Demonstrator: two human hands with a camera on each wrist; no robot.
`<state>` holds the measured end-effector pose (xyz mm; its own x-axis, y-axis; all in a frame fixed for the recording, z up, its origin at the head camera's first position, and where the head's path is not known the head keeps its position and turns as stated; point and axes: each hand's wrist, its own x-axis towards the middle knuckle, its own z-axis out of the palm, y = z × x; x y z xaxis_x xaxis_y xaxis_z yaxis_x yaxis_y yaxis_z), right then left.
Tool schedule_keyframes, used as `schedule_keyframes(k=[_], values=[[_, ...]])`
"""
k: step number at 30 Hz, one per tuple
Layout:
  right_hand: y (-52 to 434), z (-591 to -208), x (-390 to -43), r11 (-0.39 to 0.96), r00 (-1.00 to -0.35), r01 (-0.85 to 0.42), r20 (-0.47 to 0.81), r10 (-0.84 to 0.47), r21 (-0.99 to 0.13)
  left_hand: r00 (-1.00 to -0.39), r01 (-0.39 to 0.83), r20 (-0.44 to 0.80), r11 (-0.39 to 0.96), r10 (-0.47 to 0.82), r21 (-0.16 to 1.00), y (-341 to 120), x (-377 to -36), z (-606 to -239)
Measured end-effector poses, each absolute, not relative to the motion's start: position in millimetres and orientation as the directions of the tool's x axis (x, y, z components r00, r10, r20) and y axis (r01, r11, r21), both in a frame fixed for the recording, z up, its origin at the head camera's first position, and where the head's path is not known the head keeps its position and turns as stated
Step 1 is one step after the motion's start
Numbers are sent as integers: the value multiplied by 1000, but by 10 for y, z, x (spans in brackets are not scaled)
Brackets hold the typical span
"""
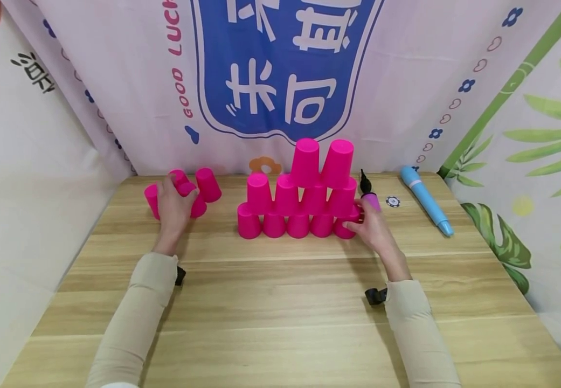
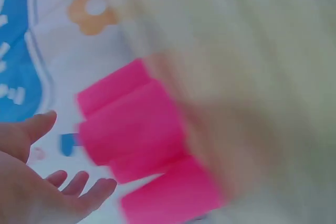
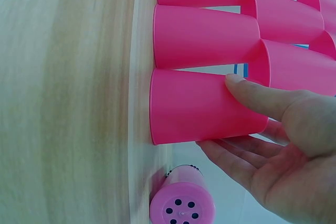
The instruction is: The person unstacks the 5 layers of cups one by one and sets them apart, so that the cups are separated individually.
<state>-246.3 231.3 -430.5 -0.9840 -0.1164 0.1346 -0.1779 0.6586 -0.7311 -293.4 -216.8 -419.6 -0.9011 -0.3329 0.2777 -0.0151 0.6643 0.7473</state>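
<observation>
Right hand, head view: right hand (image 1: 374,229) has straight, relaxed fingers laid against the end cup (image 1: 345,227) at the bottom right corner of the pyramid (image 1: 299,194); nothing is gripped.
Left hand, head view: left hand (image 1: 173,207) lies over the loose cups (image 1: 198,191) well to its own side of the pyramid; the fingers bend over one cup, but whether they grip it cannot be told from here.
Beyond the right hand: pump (image 1: 368,194) stands just behind the fingers, touching or nearly touching the pyramid; a chip (image 1: 393,201) and a blue tube (image 1: 426,200) lie farther out on the table (image 1: 280,312).

Left wrist view: blurred; the left hand (image 2: 37,182) shows spread, relaxed fingers just short of the loose cups (image 2: 142,135), not wrapped round any of them, so it reads as wide and holding nothing.

Right wrist view: thumb (image 3: 257,95) rests on the end cup's (image 3: 205,108) side and the fingers (image 3: 231,158) run flat under it, uncurled. The pump's (image 3: 181,203) perforated end sits just below the hand.

Risk: the end cup carries the rows above, so a sideways nudge from the right hand would likely topple the pyramid.
Risk: the pump is close enough to be knocked into the cups.
</observation>
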Motion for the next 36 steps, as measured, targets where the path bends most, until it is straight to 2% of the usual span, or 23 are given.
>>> schedule_keyframes(k=[4, 7, 9, 12, 15, 19, 24, 36], values=[[2321, -4300, -2474, 658, -984, -181, 138, -117, -731, -853, 171, 443, 653, -277, 737, -1866, -2876, -3857], [2323, -4297, -2472, 658, -984, -180, 137, -117, -731, -819, 353, 539, 569, -196, 743, -1505, -2792, -3565], [2325, -4296, -2467, 658, -984, -180, 138, -117, -731, -814, 447, 568, 496, -118, 744, -1229, -2720, -3381], [2332, -4296, -2462, 659, -984, -180, 141, -113, -730, -830, 518, 558, 398, 19, 757, -841, -2635, -3173], [2334, -4297, -2459, 656, -982, -188, 148, -116, -731, -841, 534, 526, 367, 130, 762, -542, -2603, -3081], [2328, -4301, -2462, 655, -980, -199, 155, -125, -729, -873, 486, 451, 375, 183, 789, -303, -2639, -3086], [2317, -4304, -2464, 655, -981, -193, 144, -129, -730, -906, 424, 377, 388, 193, 819, -191, -2709, -3146], [2320, -4290, -2458, 653, -983, -185, 138, -123, -734, -927, 375, 333, 423, 173, 825, -78, -2762, -3189]])
